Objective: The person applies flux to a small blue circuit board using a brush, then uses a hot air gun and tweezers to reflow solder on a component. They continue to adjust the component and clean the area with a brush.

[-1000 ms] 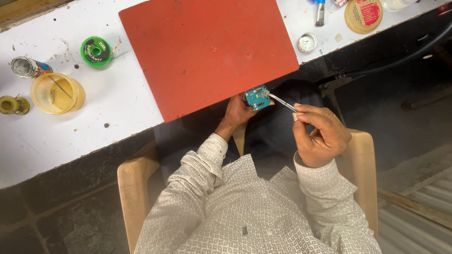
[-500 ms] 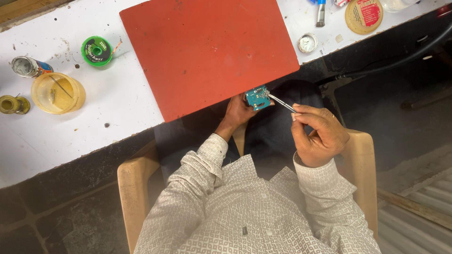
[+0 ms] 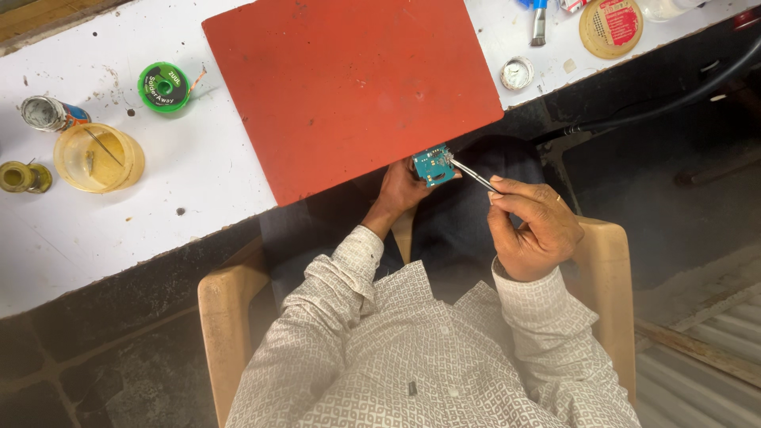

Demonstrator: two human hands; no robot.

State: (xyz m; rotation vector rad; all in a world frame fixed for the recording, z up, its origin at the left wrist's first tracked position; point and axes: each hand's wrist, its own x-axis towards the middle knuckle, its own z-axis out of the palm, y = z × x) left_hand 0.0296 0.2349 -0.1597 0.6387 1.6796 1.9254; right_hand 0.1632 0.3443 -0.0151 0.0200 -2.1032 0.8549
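Head camera looks straight down on a seated person whose right hand (image 3: 533, 230) has its grip pressed together on slim metal tweezers (image 3: 473, 175), thumb and fingers pinching the near end while the tips reach left and touch the edge of a small blue-green circuit board (image 3: 433, 165). That board is held in the left hand (image 3: 403, 189), whose grip is closed around its lower side, just off the near edge of the bench (image 3: 198, 190) and touching the near right corner of a red mat (image 3: 357, 87). The mat lies flat across the middle of the white bench. Left of it sit a green solder-wick spool (image 3: 164, 86), a small metal tin (image 3: 41, 113), a yellow plastic cup (image 3: 98, 157) and a brass-coloured spool (image 3: 20, 177). Right of the mat are a small round metal tin (image 3: 517, 73), a brush (image 3: 538, 17) and a round yellow lid (image 3: 610, 26). Patterned white sleeves cover both arms, and the person sits in a tan chair (image 3: 226, 309).
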